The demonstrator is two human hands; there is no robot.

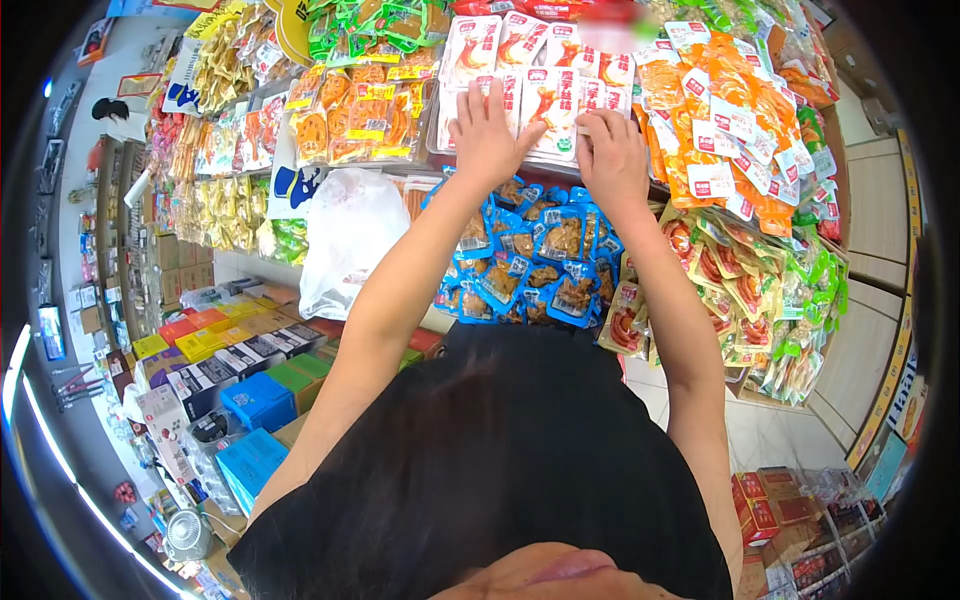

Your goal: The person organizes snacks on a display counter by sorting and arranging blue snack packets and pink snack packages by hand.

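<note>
White snack packets (548, 100) with red print lie in rows in a clear-sided tray at the far middle of the display. On the left part of these packets my left hand (488, 138) rests palm down, fingers spread and thumb out to the right. My right hand (614, 160) touches the front right packets, its fingers slightly bent and the thumb apart; nothing shows in its grasp. Just below both hands lies a heap of blue snack packets (550, 255) with clear windows. A white plastic bag (345, 235) sits beside my left forearm.
Orange packets (712, 125) are heaped to the right, with beige sausage packets (735, 280) nearer me. Yellow-labelled packets (365, 110) lie left of the white ones. Colourful boxes (270, 360) stand at lower left, near a small fan (188, 535). Red boxes (755, 510) stand lower right.
</note>
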